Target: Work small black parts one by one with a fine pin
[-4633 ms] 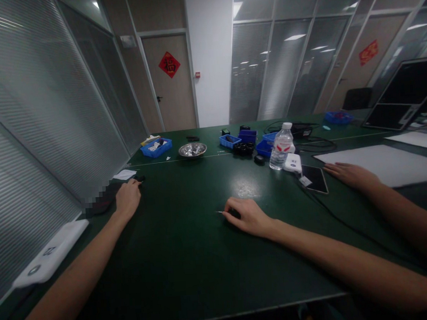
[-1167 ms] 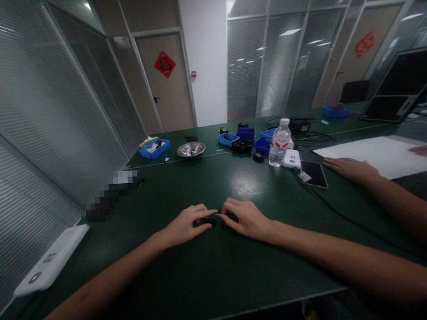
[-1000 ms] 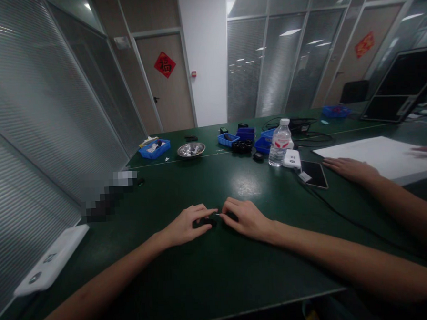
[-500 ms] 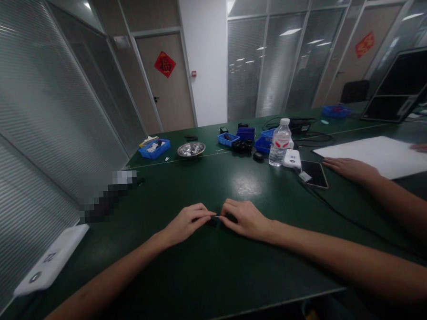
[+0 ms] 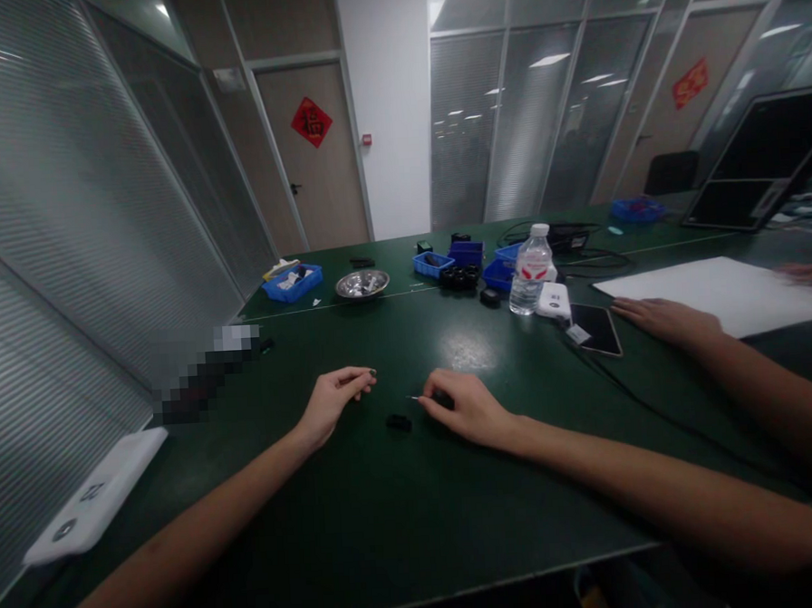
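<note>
My left hand (image 5: 336, 403) is closed in a pinch on a small dark piece (image 5: 372, 373), too tiny to name, held just above the table. Opposite it, my right hand (image 5: 466, 405) is closed around a thin metal-tipped tool (image 5: 413, 397); its slim shaft points left, and the rest is mostly hidden by the fingers. Between and slightly below the two hands, a small black part (image 5: 399, 422) lies on the green table (image 5: 363, 524), touched by neither hand.
A metal bowl (image 5: 362, 285) and blue trays (image 5: 292, 284) stand toward the back. To the right are a water bottle (image 5: 530, 270), a white power bank (image 5: 554, 300) with a cable and a phone (image 5: 596, 328). Another person's hand (image 5: 672, 319) rests by a white sheet (image 5: 725, 287).
My left hand has moved left and slightly up, away from the tool tip, with the small dark piece in its pinch. The black part on the table is now uncovered.
</note>
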Tool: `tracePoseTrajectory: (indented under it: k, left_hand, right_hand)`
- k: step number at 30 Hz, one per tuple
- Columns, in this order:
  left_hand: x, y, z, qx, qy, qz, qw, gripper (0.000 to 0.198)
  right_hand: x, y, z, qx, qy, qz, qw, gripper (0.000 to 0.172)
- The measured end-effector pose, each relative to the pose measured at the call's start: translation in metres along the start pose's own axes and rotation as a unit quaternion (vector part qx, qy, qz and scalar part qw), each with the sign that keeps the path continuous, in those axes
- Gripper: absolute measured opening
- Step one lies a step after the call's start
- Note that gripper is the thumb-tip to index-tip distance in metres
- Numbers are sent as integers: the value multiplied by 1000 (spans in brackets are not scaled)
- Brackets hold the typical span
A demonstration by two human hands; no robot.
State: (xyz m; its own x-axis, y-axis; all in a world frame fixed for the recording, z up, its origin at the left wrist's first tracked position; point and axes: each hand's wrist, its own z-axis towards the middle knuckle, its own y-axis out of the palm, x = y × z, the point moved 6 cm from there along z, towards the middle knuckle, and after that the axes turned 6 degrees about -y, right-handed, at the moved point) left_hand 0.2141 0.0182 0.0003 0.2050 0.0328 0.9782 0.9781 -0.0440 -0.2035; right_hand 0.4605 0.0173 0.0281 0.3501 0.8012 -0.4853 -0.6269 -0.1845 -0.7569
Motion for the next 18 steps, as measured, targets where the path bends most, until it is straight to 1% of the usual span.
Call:
tracePoseTrajectory:
  k: [2,4,6,8,10,12,14,18]
  left_hand:
    - [-5,-4,3,3,-11,-33,999,37]
    - [-9,-6,5,-3,-22,-60,998,37]
    - [-13,-9,7,-9,-31,-90,995,39]
    - [-16,-11,9,-11,-42,-116,992,40]
    - [-17,-12,9,-15,-54,-132,990,40]
    - [-17,-11,9,-10,-66,-133,989,40]
    - [-16,-10,9,-2,-73,-129,989,41]
    - [-15,-7,9,-6,-70,-127,989,39]
  right_hand:
    - [12,-5,1,36,54,61,996,23]
    - [30,-8,1,66,131,139,979,30]
    - [48,-6,-1,84,212,243,943,34]
    - [60,-4,-3,116,264,328,900,38]
    - [66,-4,-3,149,281,383,867,40]
    - [67,-4,-3,169,282,411,850,42]
    - [66,-5,-3,176,283,419,845,42]
    - [63,-5,-3,172,284,411,849,41]
